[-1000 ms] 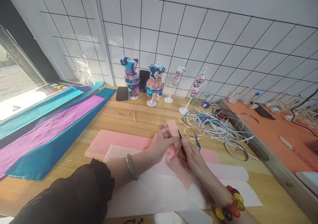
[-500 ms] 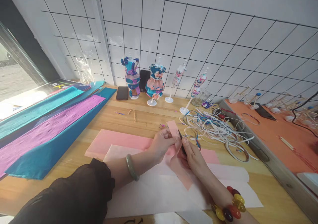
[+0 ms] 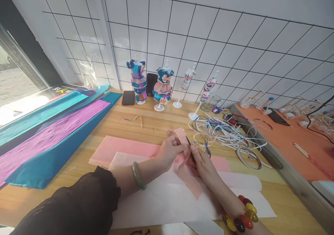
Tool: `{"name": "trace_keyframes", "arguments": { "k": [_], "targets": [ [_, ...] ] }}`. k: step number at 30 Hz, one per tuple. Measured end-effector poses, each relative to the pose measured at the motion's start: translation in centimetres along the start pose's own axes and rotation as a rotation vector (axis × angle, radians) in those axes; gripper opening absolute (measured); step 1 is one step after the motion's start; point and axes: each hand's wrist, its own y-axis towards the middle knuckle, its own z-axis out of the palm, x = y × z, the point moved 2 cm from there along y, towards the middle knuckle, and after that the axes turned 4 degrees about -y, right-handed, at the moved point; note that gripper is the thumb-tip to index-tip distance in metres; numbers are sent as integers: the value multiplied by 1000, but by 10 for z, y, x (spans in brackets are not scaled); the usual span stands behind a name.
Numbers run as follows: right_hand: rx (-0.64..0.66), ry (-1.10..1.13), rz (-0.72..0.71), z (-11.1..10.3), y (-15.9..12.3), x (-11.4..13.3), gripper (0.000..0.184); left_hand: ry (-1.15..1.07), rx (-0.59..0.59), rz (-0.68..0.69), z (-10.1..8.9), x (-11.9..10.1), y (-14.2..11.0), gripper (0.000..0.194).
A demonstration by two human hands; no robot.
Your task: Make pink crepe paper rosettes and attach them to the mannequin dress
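Your L hand point(image 3: 169, 153) pinches a pink strip point(image 3: 180, 136) & your R hand point(image 3: 205, 163) grips a dark tool point(image 3: 192, 154) at its edge, both over a white sheet point(image 3: 156, 205). Beyond, 4 mini dress forms point(image 3: 162, 88) stand nr the tiled wall point(image 3: 161, 16); tangle of thin strips point(image 3: 220, 130) to your R, purple sheet point(image 3: 56, 134) on teal point(image 3: 31, 172) to your L.

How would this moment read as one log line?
left hand: pinching pink strip | right hand: holding dark tool at strip's edge | below: white sheet | behind: dress forms
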Motion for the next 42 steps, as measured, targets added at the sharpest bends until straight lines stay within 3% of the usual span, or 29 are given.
{"name": "trace_keyframes", "arguments": {
  "k": [5,15,24,42],
  "targets": [
    [-13,-17,-1,-1,1,-3,35,40,35,3,1,-4,-1,33],
    [38,-45,13,0,-2,3,36,35,-62,-15,-3,-16,4,26],
    [34,-4,0,1,-3,0,42,17,-50,-20,1,-12,1,34],
    [23,47,19,0,-1,-5,37,13,-67,-47,6,-10,-5,26]
  ]
}}
